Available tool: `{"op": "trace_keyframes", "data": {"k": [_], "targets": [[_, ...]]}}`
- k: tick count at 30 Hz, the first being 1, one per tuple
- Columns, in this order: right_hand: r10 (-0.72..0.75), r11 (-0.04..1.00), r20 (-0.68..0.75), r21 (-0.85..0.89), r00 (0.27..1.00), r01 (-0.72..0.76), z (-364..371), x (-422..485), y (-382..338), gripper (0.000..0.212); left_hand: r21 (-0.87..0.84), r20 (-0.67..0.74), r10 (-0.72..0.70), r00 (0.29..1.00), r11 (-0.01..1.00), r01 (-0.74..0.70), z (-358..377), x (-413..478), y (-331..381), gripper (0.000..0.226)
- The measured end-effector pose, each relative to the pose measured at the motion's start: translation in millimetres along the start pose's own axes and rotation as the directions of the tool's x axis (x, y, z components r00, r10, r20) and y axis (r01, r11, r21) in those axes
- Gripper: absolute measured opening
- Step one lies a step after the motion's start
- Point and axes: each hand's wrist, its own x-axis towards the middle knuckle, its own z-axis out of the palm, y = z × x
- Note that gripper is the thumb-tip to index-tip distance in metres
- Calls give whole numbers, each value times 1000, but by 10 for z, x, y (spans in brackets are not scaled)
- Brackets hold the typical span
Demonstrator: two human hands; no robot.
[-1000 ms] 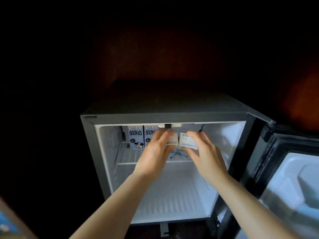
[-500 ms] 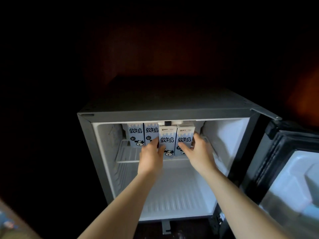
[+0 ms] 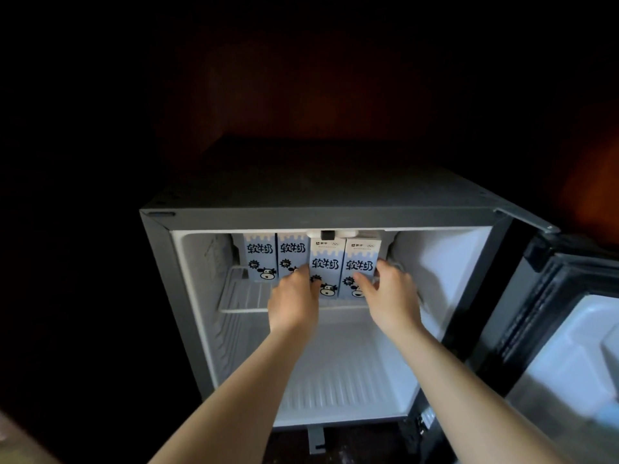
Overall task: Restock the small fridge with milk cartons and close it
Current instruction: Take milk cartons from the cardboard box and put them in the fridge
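The small grey fridge stands open with its light on. Several blue-and-white milk cartons with a cow print stand upright in a row on the white wire shelf. Two sit further back at the left. My left hand is closed around the third carton at its lower left. The right-most carton is gripped low down by my right hand. Both of these cartons stand nearer the shelf's front edge than the left pair.
The fridge door hangs open to the right, its white inner liner facing me. Below the shelf, the ribbed white floor of the fridge holds nothing. The surroundings are dark; a pale object shows at the bottom left corner.
Both hands brought two cartons into the fridge and set them upright on the shelf beside the left pair. The hands have dropped to the cartons' lower parts.
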Motion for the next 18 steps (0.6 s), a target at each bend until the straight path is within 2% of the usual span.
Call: {"op": "trace_keyframes", "data": {"k": [4, 9, 18], "targets": [[-10, 994, -8, 111, 1000, 11, 114, 16, -2, 36, 169, -43, 13, 999, 986, -5, 8, 12, -4, 25], [-4, 990, -38, 139, 999, 10, 259, 56, -10, 58, 222, -88, 22, 996, 975, -2, 51, 67, -43, 29], [19, 991, -51, 135, 999, -12, 366, 144, -31, 55, 284, -99, 57, 993, 958, -26, 132, 154, -90, 26]]}}
